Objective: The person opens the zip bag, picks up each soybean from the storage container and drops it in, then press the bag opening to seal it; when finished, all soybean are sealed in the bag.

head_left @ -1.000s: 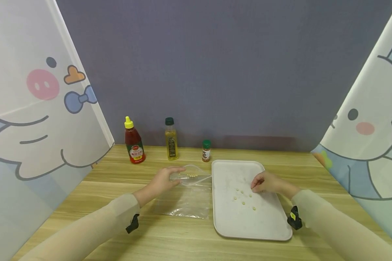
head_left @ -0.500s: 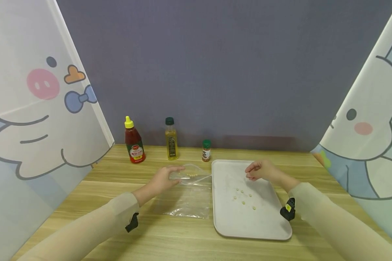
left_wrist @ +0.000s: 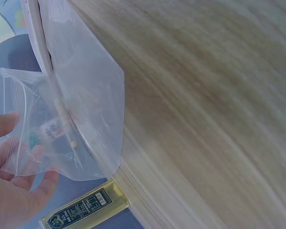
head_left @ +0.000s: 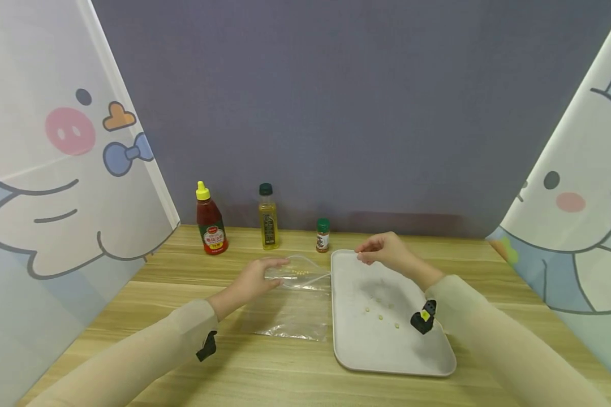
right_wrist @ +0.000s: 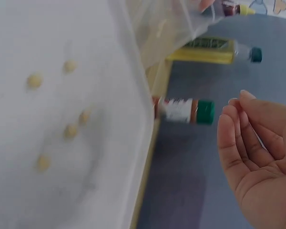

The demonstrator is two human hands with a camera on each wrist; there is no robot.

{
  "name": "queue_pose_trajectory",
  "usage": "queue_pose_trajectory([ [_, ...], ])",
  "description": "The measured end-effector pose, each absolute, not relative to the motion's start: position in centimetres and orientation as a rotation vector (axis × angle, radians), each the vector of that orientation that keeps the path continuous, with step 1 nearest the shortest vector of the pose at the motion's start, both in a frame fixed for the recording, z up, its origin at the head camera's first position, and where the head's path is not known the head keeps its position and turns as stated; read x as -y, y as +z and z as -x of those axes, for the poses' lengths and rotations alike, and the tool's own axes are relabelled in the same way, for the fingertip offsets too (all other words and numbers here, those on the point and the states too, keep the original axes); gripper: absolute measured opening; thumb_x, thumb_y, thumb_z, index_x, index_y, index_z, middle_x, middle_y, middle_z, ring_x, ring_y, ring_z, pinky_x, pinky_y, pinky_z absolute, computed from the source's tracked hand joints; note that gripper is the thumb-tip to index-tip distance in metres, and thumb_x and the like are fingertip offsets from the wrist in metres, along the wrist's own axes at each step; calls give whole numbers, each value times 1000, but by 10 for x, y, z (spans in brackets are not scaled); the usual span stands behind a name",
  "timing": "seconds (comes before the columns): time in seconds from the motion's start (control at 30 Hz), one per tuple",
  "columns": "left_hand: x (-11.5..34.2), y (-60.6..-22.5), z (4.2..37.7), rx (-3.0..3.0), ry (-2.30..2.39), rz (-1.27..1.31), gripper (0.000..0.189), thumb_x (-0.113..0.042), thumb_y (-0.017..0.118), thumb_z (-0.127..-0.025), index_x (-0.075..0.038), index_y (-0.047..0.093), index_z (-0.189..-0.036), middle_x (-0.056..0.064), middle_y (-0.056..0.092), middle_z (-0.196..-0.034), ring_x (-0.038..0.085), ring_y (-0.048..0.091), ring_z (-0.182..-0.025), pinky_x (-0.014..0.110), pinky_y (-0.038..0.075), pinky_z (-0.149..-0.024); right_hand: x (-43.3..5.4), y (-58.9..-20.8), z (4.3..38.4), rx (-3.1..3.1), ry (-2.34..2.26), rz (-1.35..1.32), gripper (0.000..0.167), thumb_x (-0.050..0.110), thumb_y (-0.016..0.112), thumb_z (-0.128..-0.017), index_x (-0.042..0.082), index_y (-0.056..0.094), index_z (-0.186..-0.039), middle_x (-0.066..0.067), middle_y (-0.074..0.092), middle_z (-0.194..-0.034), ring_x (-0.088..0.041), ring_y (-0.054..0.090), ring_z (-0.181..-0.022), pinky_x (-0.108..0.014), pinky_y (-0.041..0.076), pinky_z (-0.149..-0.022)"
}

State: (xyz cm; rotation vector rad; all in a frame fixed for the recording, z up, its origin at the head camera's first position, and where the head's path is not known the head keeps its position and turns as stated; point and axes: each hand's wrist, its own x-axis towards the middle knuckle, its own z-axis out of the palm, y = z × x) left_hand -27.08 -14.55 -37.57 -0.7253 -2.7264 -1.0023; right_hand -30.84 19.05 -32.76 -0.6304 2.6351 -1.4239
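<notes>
My left hand grips a clear zip bag near its mouth, thumb on one side and fingers on the other. The mouth gapes toward the tray, and several pale yellow soybeans lie inside. Over the far left corner of the white tray, my right hand is raised, thumb and forefinger tips together. It appears to pinch a soybean, which the fingertips hide almost wholly. Several more soybeans lie scattered on the tray.
Behind the bag stand a ketchup bottle with a yellow cap and an oil bottle. A green-capped spice jar is just beyond the tray's far left corner. A grey partition closes off the back of the wooden table.
My right hand has lifted from among the soybeans on the tray and moved left and away from me, toward the bag's mouth. My left hand keeps its hold on the bag.
</notes>
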Motion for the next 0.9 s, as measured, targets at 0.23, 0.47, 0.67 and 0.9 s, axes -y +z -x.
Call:
queue_pose_trajectory([
  [0.23,145,-377,272,2719,-1040,750,48,-2,72,-82,-3,60,-129,16,59,-134,35,61,-115,51,50,-100,-148,-319,308,-2577,-1468,701,18,9,70,-88,-3,72,-101,-14,74,-87,-15,67,-71,-27,59,-68],
  [0.47,143,-376,272,2735,-1030,736,48,-3,72,-83,-5,60,-130,16,60,-133,35,61,-114,51,51,-98,-102,-325,309,-2579,-1384,775,15,8,70,-87,-1,73,-99,-13,73,-85,-19,65,-70,-33,59,-66],
  [0.67,143,-377,273,2727,-1063,753,47,0,71,-84,-4,60,-129,16,59,-134,36,61,-114,52,52,-95,-76,-332,310,-2578,-1317,791,19,6,68,-89,-7,71,-102,-14,74,-86,-9,63,-67,-39,61,-70],
  [0.9,143,-378,275,2707,-1078,772,47,1,71,-83,-3,60,-129,17,59,-134,38,60,-114,53,52,-96,-69,-331,309,-2604,-1303,735,19,8,66,-91,-4,72,-104,-13,75,-88,-11,65,-69,-30,61,-67],
])
